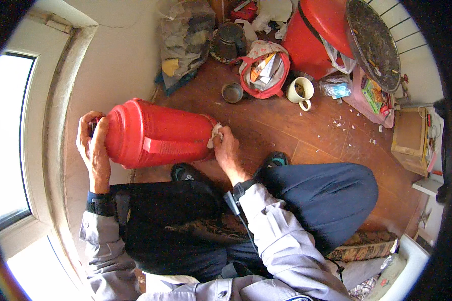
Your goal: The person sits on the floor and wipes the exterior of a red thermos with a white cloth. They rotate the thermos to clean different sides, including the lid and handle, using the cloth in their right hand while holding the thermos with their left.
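Observation:
A red plastic thermos flask lies on its side in the air above my legs, its handle facing me. At its left end, my left hand grips the dark knob on the lid, fingers curled around it. My right hand pinches a crumpled white tissue or cloth and presses it against the base rim on the right. The flask's far side and underside are hidden.
Beyond the flask stand a small metal bowl, a cream mug with dark contents, and a fabric basket of papers. A red bin and round tray stand at right. White scraps litter the wooden floor. A wall and window border the left.

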A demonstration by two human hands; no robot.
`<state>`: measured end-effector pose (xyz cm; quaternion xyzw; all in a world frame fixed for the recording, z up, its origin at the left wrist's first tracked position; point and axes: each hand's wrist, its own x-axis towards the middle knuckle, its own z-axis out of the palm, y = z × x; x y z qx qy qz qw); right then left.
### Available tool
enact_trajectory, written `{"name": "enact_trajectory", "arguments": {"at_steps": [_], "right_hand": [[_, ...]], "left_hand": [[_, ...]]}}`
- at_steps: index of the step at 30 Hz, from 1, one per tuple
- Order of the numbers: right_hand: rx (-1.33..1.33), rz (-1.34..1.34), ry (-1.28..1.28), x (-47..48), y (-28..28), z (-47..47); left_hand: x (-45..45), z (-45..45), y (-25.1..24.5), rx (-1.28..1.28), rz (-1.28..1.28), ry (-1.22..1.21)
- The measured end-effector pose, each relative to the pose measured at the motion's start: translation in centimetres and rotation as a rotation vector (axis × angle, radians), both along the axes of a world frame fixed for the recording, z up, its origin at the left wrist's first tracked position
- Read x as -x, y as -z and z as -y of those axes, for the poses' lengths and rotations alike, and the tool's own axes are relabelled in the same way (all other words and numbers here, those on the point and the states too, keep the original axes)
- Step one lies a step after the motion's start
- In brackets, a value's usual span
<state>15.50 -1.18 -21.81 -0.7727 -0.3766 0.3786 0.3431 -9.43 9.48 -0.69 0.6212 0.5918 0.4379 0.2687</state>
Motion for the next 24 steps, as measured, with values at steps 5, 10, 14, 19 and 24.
{"name": "enact_trajectory", "arguments": {"at_steps": [5, 10, 14, 19, 24], "right_hand": [[-0.060, -0.067, 0.094, 4.1, -0.6, 4.7], [0.061, -0.049, 0.029, 5.0, -0.6, 5.6], [-0.049, -0.063, 0.207, 3.0, 0.3, 3.4], [-0.080, 0.032, 0.050, 0.4, 0.2, 0.5], [-0.049, 0.178, -0.140, -2.0, 0.6, -3.4]], "left_hand": [[-0.5, 0.0, 0.0, 0.016, -0.014, -0.042], [-0.3, 0.2, 0.0, -0.029, -0.027, -0.031], [0.0, 0.3, 0.0, 0.027, -0.031, -0.062], [0.1, 0.2, -0.2, 0.033, 0.012, -0.032], [0.0, 0.6, -0.2, 0.042, 0.035, 0.022]]}}
